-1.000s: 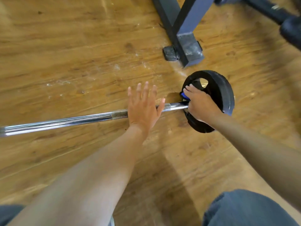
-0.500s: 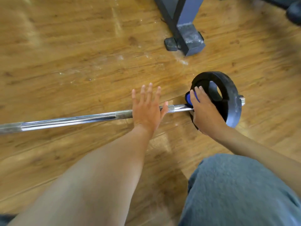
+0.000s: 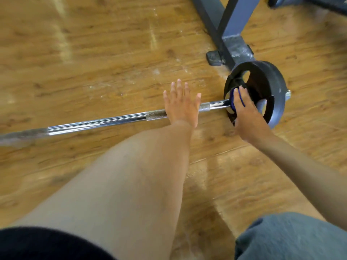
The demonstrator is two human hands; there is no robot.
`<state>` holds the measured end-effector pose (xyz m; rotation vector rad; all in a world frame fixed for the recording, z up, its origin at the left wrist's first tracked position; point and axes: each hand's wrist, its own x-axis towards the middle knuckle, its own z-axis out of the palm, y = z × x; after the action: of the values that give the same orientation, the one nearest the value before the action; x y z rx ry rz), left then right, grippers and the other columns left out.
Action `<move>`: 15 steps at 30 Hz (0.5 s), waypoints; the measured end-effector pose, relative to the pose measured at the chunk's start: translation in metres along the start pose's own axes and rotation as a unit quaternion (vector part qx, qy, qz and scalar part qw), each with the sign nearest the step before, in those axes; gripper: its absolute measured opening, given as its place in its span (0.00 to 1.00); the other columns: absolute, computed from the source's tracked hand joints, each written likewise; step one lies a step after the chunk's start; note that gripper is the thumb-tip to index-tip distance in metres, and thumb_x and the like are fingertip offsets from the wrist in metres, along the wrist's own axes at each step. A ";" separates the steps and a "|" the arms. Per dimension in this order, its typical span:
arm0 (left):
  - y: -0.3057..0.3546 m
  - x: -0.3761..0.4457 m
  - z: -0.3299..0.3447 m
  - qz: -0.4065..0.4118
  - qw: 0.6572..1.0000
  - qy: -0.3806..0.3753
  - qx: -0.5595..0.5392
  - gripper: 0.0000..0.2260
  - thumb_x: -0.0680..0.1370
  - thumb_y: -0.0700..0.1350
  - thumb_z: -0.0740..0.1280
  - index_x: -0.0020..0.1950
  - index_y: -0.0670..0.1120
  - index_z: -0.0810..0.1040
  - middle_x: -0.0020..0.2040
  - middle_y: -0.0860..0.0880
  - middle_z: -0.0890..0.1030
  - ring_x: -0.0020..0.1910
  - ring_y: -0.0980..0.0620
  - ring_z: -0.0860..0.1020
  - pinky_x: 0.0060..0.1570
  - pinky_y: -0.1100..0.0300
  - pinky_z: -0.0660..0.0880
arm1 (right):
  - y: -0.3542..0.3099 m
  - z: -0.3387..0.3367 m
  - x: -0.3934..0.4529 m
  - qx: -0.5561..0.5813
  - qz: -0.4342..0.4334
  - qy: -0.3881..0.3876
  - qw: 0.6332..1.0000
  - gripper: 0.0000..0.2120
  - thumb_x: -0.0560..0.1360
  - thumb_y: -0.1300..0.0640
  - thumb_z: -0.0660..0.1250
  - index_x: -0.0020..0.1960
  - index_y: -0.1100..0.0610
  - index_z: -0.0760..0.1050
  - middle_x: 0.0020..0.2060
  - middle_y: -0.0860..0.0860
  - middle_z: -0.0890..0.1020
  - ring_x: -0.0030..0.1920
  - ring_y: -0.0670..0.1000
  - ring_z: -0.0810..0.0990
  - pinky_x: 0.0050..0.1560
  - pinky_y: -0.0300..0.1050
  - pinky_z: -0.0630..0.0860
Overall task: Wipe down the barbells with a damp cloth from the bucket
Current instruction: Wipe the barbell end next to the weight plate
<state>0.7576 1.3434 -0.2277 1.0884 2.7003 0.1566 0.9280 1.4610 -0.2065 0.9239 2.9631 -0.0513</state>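
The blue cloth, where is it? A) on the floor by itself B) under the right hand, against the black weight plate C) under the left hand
B: the right hand presses the blue cloth against the black weight plate, by the bar.

light: warm, fairly bright | glare: pale streaks on floor (image 3: 62,34) top left, shine on bar (image 3: 97,122) | shadow: soft, under arms | blur: smeary edges, wide-angle bend

A single wide-angle camera worn on the person's head looks steeply down at the wooden floor (image 3: 93,53), close enough that both forearms fill the lower frame, reaching toward the barbell (image 3: 97,121) lying across the middle.
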 end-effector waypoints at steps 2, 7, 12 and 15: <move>-0.004 0.011 -0.001 -0.004 1.000 0.000 -0.013 0.30 0.85 0.60 0.38 0.84 0.46 0.50 0.84 0.46 0.47 0.83 0.46 0.45 0.80 0.44 0.44 | -0.002 -0.004 0.034 0.003 -0.004 0.010 1.000 0.39 0.74 0.72 0.64 0.80 0.68 0.50 0.80 0.63 0.52 0.81 0.61 0.48 0.79 0.49 0.47; -0.019 0.044 -0.007 0.028 1.000 0.000 -0.002 0.30 0.85 0.61 0.38 0.84 0.48 0.53 0.84 0.46 0.50 0.83 0.45 0.46 0.80 0.43 0.44 | -0.010 -0.006 0.079 0.008 -0.021 0.012 1.000 0.38 0.73 0.74 0.64 0.80 0.69 0.53 0.80 0.62 0.56 0.81 0.61 0.50 0.81 0.54 0.51; -0.027 0.072 -0.018 0.022 0.998 -0.040 -0.034 0.30 0.85 0.61 0.38 0.84 0.51 0.54 0.84 0.47 0.51 0.83 0.45 0.46 0.80 0.43 0.43 | -0.009 -0.015 0.097 0.061 -0.010 -0.015 0.998 0.40 0.73 0.75 0.64 0.81 0.66 0.51 0.81 0.59 0.54 0.81 0.58 0.50 0.79 0.50 0.57; -0.031 0.083 -0.021 0.024 0.997 -0.057 -0.053 0.31 0.84 0.63 0.37 0.84 0.52 0.54 0.84 0.47 0.52 0.83 0.44 0.47 0.80 0.41 0.44 | -0.010 -0.029 0.108 0.060 -0.008 -0.076 0.995 0.42 0.74 0.73 0.66 0.82 0.64 0.47 0.81 0.60 0.49 0.82 0.58 0.47 0.79 0.51 0.56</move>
<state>0.6732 1.3785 -0.2268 1.0980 2.5363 0.2353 0.8326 1.5158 -0.1819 0.8671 2.8527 -0.2902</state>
